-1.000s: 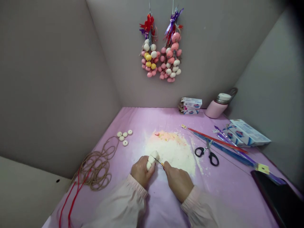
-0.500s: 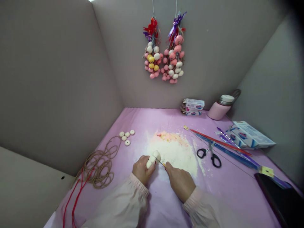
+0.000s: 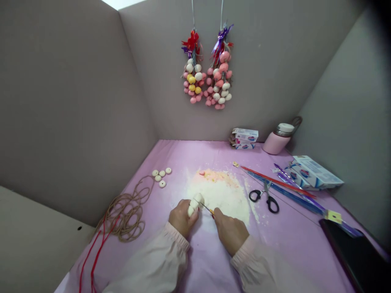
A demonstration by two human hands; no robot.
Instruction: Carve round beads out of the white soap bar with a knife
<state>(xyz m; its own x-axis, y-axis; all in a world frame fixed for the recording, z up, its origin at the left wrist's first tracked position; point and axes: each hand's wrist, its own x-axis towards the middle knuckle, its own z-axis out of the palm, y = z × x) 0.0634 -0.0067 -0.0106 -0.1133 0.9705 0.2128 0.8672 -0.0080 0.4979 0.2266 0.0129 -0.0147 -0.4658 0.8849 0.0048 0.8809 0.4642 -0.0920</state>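
Observation:
My left hand (image 3: 181,217) is closed around a white, rounded block (image 3: 193,206), probably soap judging by its look and the shavings near it. A groove runs across the block, splitting its surface into lobes. In my right hand (image 3: 231,231) is a thin-bladed knife (image 3: 209,209) with a yellowish handle, mostly hidden by the fingers. The blade's tip touches the upper part of the block. Beneath and behind the block spreads a heap of white shavings (image 3: 224,199), with pink and orange shavings (image 3: 217,176) along its far edge.
Left of the shavings lie several white beads (image 3: 162,173), tangled brown cord (image 3: 125,215) and red cord (image 3: 99,254). To the right are scissors (image 3: 265,197), ribbons (image 3: 284,191), flat boxes (image 3: 317,173) and a black object (image 3: 351,252). Small boxes (image 3: 245,138) and a pink jar (image 3: 276,141) stand behind.
The whole view has shifted slightly, so everything appears a little further left. Both hands keep their hold, and the blade stays against the white block.

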